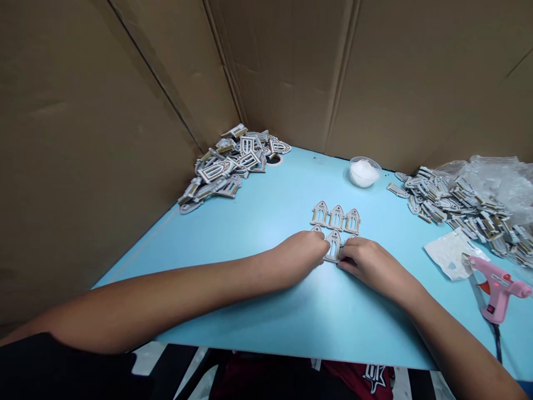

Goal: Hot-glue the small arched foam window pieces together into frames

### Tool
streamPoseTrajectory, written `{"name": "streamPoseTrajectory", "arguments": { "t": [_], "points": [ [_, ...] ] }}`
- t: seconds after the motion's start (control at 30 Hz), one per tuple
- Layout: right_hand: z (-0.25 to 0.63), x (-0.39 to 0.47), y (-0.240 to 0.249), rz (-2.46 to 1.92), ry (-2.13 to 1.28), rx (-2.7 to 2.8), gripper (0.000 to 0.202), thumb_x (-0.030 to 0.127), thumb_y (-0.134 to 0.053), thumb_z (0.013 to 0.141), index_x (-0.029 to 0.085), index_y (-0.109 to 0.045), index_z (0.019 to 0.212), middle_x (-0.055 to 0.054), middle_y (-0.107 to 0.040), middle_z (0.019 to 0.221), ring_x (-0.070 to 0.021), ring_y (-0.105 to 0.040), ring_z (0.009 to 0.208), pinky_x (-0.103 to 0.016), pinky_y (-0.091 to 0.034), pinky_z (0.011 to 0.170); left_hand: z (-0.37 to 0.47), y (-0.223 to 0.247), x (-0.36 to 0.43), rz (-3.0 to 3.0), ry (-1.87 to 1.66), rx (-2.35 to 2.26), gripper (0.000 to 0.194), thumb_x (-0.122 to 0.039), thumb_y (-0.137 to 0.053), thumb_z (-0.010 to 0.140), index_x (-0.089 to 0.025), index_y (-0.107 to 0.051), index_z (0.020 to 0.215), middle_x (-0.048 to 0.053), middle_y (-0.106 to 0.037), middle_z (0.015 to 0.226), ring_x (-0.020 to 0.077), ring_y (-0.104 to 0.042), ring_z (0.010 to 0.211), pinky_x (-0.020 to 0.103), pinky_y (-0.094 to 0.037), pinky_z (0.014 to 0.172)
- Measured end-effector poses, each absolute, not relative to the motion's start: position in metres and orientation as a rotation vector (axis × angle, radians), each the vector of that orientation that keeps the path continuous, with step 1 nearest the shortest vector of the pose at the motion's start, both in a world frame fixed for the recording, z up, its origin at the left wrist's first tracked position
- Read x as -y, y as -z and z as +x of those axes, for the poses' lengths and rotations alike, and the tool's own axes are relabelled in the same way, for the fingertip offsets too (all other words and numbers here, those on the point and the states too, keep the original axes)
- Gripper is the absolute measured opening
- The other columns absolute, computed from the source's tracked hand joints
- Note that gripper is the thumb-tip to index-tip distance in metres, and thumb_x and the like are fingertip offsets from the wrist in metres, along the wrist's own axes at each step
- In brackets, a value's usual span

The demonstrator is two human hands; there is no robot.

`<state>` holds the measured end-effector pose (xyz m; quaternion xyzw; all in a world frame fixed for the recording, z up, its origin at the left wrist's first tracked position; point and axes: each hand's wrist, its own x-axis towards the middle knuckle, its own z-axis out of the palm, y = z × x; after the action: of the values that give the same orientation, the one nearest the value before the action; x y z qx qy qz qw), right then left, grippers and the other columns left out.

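Three small arched window-shaped pieces (336, 218), white and tan, lie side by side in a row on the blue table. Right in front of them is a second row, with a middle arched piece (333, 247) showing between my hands. My left hand (302, 248) is closed over the left piece of that row, and only its tip (317, 228) peeks out. On the opposite side, my right hand (368, 258) has its fingers curled over the right piece, which is mostly covered. The fingertips of both hands come close to the middle piece.
A heap of larger arched pieces (233, 161) sits at the back left. Smaller pieces (453, 203) are piled at the right beside a clear plastic bag (495, 180). A pink glue gun (497, 286) rests near a white sheet (453, 253). Behind stands a white-filled bowl (363, 172) near cardboard walls (375, 83).
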<state>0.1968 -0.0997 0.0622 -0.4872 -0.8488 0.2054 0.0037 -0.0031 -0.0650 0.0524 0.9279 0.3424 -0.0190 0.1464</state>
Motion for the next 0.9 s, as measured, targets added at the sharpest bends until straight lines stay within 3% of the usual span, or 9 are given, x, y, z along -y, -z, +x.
{"name": "streamPoseTrajectory", "arguments": {
  "t": [0.13,0.27,0.33,0.4,0.47,0.63,0.9],
  "points": [
    [0.201,0.099,-0.062,-1.389,-0.654,2.688,0.010,0.013,-0.065,0.096,0.018,-0.073,0.091,-0.006,-0.072,0.093,-0.0199,-0.066,0.087,-0.032,-0.048,0.078,-0.005,-0.055,0.062,2.643,-0.033,-0.970,0.007,-0.015,-0.072,0.088,-0.015,-0.067,0.082,0.005,-0.071,0.085,0.0210,-0.067,0.075,0.028,-0.045,0.065],
    [0.218,0.091,-0.067,-1.321,-0.625,2.590,0.009,0.024,-0.065,0.098,0.020,-0.072,0.093,-0.004,-0.070,0.091,-0.0194,-0.065,0.086,-0.031,-0.048,0.075,-0.014,-0.058,0.033,2.595,-0.219,-1.005,0.016,-0.033,-0.073,0.090,-0.018,-0.067,0.092,0.004,-0.072,0.091,0.0223,-0.068,0.085,0.030,-0.049,0.075],
    [0.230,0.084,-0.067,-1.422,-0.538,2.459,0.012,0.029,-0.063,0.100,0.021,-0.071,0.095,-0.005,-0.069,0.093,-0.0188,-0.065,0.083,-0.031,-0.048,0.074,-0.022,-0.054,0.012,2.574,-0.335,-1.044,0.026,-0.040,-0.066,0.094,-0.017,-0.065,0.108,0.008,-0.072,0.107,0.0254,-0.067,0.102,0.034,-0.050,0.090],
    [0.242,0.076,-0.064,-1.519,-0.472,2.361,0.012,0.029,-0.063,0.099,0.021,-0.071,0.101,-0.006,-0.069,0.100,-0.0188,-0.065,0.084,-0.032,-0.049,0.076,-0.030,-0.047,-0.007,2.565,-0.405,-1.005,0.042,-0.044,-0.066,0.092,-0.017,-0.061,0.124,0.012,-0.066,0.131,0.0295,-0.057,0.127,0.040,-0.044,0.108],
    [0.250,0.071,-0.060,-1.562,-0.484,2.335,0.014,0.029,-0.063,0.097,0.022,-0.072,0.104,-0.006,-0.067,0.106,-0.0192,-0.066,0.086,-0.033,-0.050,0.078,-0.035,-0.037,-0.020,2.525,-0.409,-0.882,0.052,-0.046,-0.065,0.091,-0.017,-0.058,0.133,0.014,-0.058,0.144,0.0322,-0.047,0.139,0.044,-0.037,0.116],
    [0.252,0.065,-0.049,-1.551,-0.581,2.361,0.017,0.035,-0.062,0.098,0.022,-0.072,0.103,-0.006,-0.064,0.107,-0.0195,-0.065,0.089,-0.035,-0.052,0.082,-0.038,-0.019,-0.026,2.483,-0.351,-0.821,0.045,-0.052,-0.062,0.090,-0.022,-0.065,0.124,0.012,-0.053,0.150,0.0354,-0.044,0.141,0.052,-0.031,0.118],
    [0.250,0.065,-0.050,-1.540,-0.607,2.354,0.014,0.033,-0.063,0.099,0.022,-0.072,0.099,-0.005,-0.066,0.104,-0.0175,-0.065,0.088,-0.032,-0.052,0.083,-0.038,-0.010,-0.031,2.449,-0.447,-0.764,0.039,-0.052,-0.065,0.086,-0.023,-0.067,0.112,0.012,-0.055,0.143,0.0343,-0.047,0.135,0.052,-0.032,0.115]
  ]
}}
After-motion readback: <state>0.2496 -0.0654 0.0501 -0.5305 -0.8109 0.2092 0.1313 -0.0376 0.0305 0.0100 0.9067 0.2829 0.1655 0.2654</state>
